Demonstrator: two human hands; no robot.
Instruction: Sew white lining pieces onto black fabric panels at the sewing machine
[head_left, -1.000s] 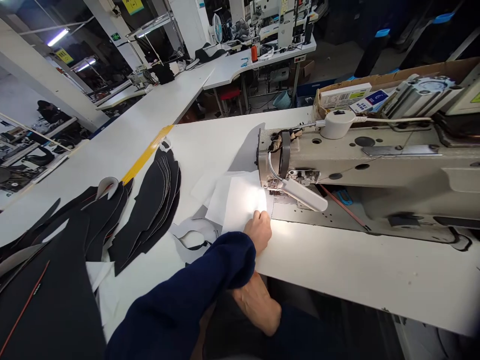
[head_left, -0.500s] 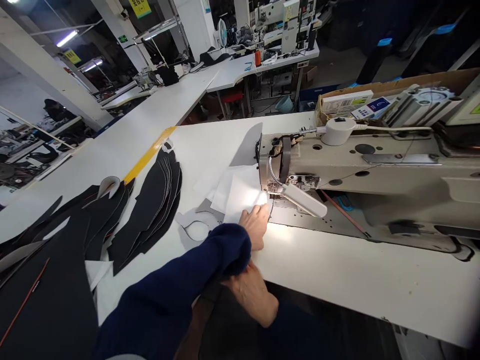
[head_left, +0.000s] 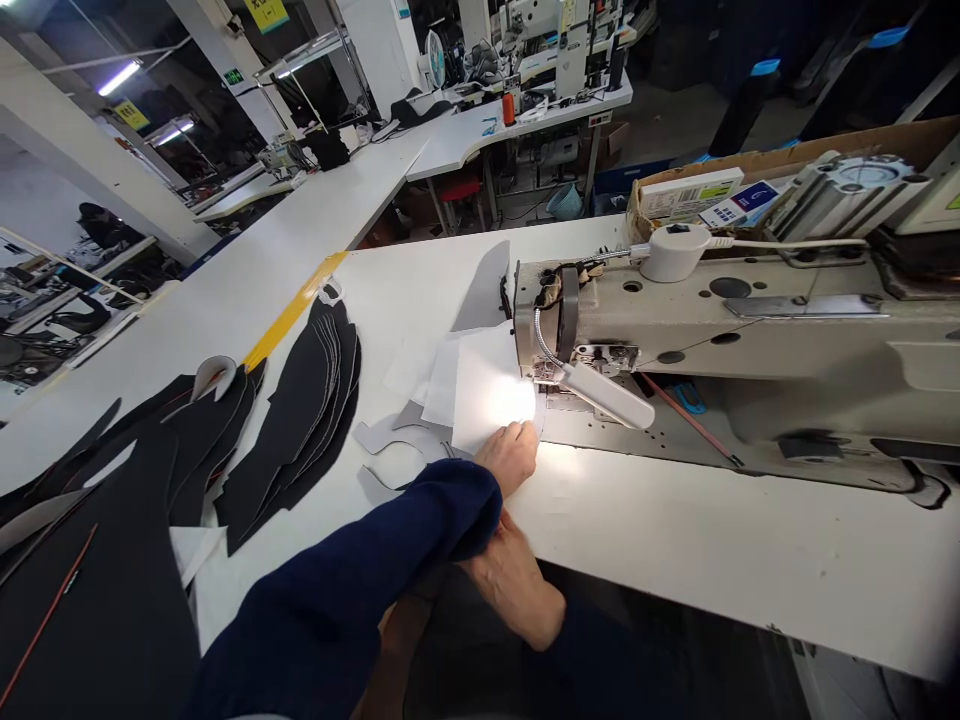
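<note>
My left hand, in a dark blue sleeve, lies on the near edge of a white fabric piece, fingers curled onto it. The piece sits in the lamp's light just left of the needle area of a beige sewing machine. More white pieces and a grey cut piece lie beside it. My right hand is lower, at the table's front edge under my left forearm; its fingers are hidden by the sleeve.
Fanned stacks of black cut pieces cover the table's left side, with a large black sheet nearer me. A yellow strip marks the table joint. A cardboard box stands behind the machine. Other sewing stations lie beyond.
My left hand stays on the white piece, shifting slightly by the needle. The grey cut piece beside it has shifted. My right hand stays low at the table edge.
</note>
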